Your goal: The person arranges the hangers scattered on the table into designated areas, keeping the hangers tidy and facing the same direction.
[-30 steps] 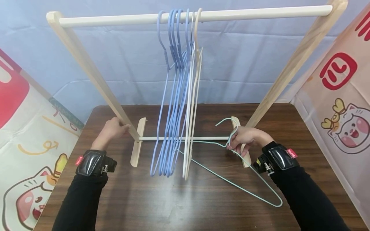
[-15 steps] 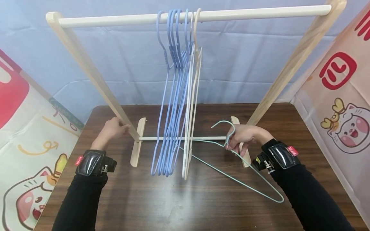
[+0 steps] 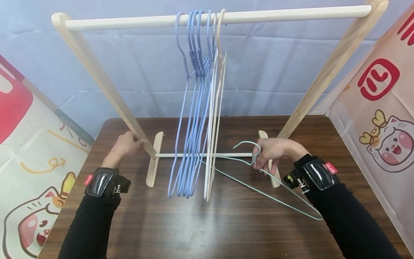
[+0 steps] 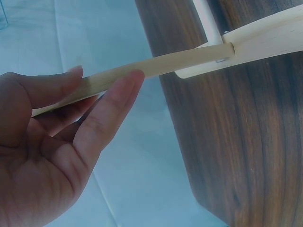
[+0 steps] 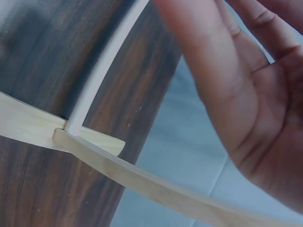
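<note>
My right hand [image 3: 271, 153] holds a mint-green wire clothes hanger [image 3: 247, 142] at its neck, low beside the right post of a wooden clothes rack [image 3: 97, 77]. The hook points left, and one shoulder runs right, partly behind the sleeve. The far end passes behind the hanging hangers. In the head view my left hand [image 3: 125, 145] is at the rack's left post. The left wrist view shows thumb and fingers gripping this post [image 4: 163, 64] from both sides. In the right wrist view the held hanger is out of sight; palm and fingers [image 5: 213, 61] show.
Several blue hangers [image 3: 191, 154] and a few white and cream ones [image 3: 211, 144] hang bunched mid-way on the top rail [image 3: 284, 16]. A lower crossbar [image 3: 168, 155] joins the rack's feet on the brown table [image 3: 181, 226]. Cloth backdrops surround the table.
The mint-green hanger's hook has moved left, while its right corner has swung up and right with a turn of my right wrist. My left hand stays on the post.
</note>
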A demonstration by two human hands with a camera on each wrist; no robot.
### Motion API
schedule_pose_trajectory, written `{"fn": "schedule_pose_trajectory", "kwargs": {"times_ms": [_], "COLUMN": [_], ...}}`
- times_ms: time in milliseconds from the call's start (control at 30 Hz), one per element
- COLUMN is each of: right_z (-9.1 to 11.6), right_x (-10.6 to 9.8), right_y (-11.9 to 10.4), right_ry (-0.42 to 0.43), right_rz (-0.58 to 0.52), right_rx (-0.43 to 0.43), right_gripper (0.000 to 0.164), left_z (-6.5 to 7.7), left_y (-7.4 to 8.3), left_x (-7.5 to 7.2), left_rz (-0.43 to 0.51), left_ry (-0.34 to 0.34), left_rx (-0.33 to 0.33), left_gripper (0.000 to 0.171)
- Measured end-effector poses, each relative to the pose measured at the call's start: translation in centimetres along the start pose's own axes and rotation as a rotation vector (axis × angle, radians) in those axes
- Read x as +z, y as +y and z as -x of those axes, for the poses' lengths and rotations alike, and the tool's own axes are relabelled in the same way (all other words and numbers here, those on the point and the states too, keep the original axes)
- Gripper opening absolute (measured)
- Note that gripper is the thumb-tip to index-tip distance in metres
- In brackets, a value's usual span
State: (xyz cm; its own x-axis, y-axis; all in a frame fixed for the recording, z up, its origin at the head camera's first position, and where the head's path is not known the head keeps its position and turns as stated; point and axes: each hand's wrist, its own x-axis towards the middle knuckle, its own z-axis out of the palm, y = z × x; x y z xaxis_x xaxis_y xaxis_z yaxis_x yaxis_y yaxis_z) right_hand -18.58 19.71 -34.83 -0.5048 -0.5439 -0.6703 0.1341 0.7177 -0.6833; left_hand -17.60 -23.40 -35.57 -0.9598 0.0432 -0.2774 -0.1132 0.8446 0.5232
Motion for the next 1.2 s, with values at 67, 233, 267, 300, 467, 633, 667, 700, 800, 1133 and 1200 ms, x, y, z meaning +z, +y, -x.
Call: {"fn": "schedule_pose_trajectory", "kwargs": {"times_ms": [67, 233, 267, 300, 467, 633, 667, 700, 800, 1133, 1200], "right_z": [0.2, 0.9, 1.1, 1.2, 2.0, 2.8, 3.0, 3.1, 3.4, 4.0, 4.1], "right_x": [0.0, -0.3, -0.4, -0.5, -1.0, -1.4, -1.4, -1.5, -1.6, -1.8, -1.9], "right_y": [-0.3, -0.9, -1.0, -1.1, -1.6, -2.1, -2.2, -2.3, -2.6, -3.2, -3.3], "right_ry": [0.005, 0.022, 0.026, 0.028, 0.059, 0.117, 0.129, 0.141, 0.175, 0.320, 0.344], "right_rz": [0.015, 0.051, 0.063, 0.071, 0.108, 0.159, 0.171, 0.179, 0.185, 0.200, 0.192], "right_rx": [-0.001, -0.012, -0.020, -0.023, -0.038, -0.044, -0.046, -0.048, -0.048, -0.018, -0.011], "right_gripper": [0.007, 0.007, 0.008, 0.008, 0.011, 0.012, 0.012, 0.012, 0.012, 0.014, 0.013], "left_z": [0.0, -0.1, -0.1, 0.0, 0.0, 0.0, 0.0, 0.0, -0.1, -0.1, -0.1], "left_y": [-0.1, -0.1, -0.1, -0.1, 0.0, 0.0, 0.0, 0.0, 0.0, 0.0, 0.0], "left_x": [0.0, 0.0, 0.0, 0.0, 0.0, 0.1, 0.1, 0.1, 0.1, 0.0, 0.0], "left_rz": [-0.002, -0.014, -0.016, -0.017, -0.008, -0.001, -0.001, 0.000, 0.001, 0.001, 0.006], "left_ry": [0.003, 0.011, 0.012, 0.013, 0.011, 0.010, 0.011, 0.011, 0.011, 0.010, 0.010], "left_rx": [-0.001, 0.008, 0.011, 0.014, 0.013, 0.006, 0.005, 0.003, -0.001, 0.009, 0.010], "left_gripper": [0.036, 0.034, 0.034, 0.034, 0.034, 0.033, 0.033, 0.033, 0.033, 0.033, 0.033]}}
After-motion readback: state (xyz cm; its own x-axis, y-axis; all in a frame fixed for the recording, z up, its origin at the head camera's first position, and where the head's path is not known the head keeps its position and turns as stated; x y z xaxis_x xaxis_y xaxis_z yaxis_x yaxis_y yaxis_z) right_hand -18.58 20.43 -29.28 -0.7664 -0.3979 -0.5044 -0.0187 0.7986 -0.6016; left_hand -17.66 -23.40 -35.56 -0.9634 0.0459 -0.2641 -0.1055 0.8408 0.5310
